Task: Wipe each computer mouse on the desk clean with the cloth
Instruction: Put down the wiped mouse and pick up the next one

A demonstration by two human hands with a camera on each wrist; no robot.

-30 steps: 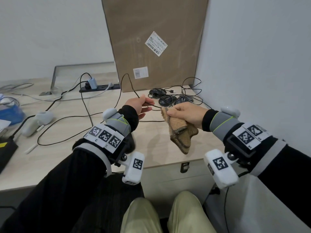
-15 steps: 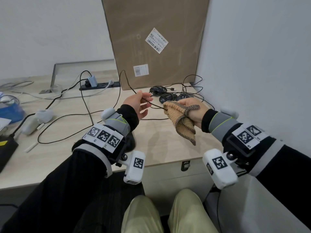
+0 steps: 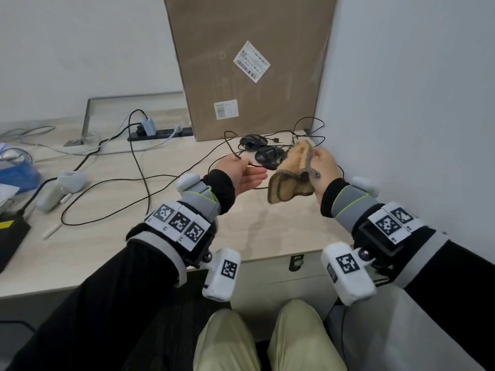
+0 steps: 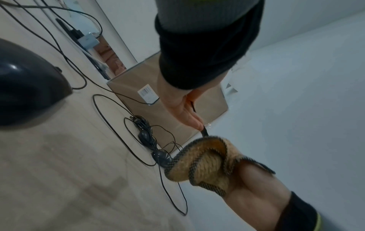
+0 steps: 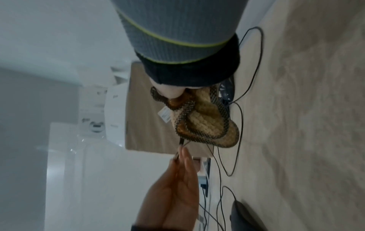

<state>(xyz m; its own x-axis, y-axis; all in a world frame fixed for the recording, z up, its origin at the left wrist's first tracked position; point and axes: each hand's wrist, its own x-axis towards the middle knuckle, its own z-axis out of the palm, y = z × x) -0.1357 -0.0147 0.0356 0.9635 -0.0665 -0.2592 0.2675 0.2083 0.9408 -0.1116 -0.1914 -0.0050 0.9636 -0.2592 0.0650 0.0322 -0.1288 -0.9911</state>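
Head view shows both hands raised above the table (image 3: 281,228), near its right end. The right hand (image 3: 325,167) has its grip curled around a bunched tan cloth (image 3: 292,178) with a dark woven border, which hangs from the fist clear of the table. The left hand (image 3: 241,174), palm up with the fingers fairly straight, pinches a thin black cable (image 3: 214,153) between thumb and forefinger; in the left wrist view the cable (image 4: 204,132) runs from the fingertips into the cloth (image 4: 201,164), so the cloth is wrapped on the cable. Beyond the hands, black computer mice (image 3: 265,153) lie clustered among tangled cords on the far right of the table, in front of an upright cardboard box (image 3: 249,65). A power strip (image 3: 160,133) sits further left.
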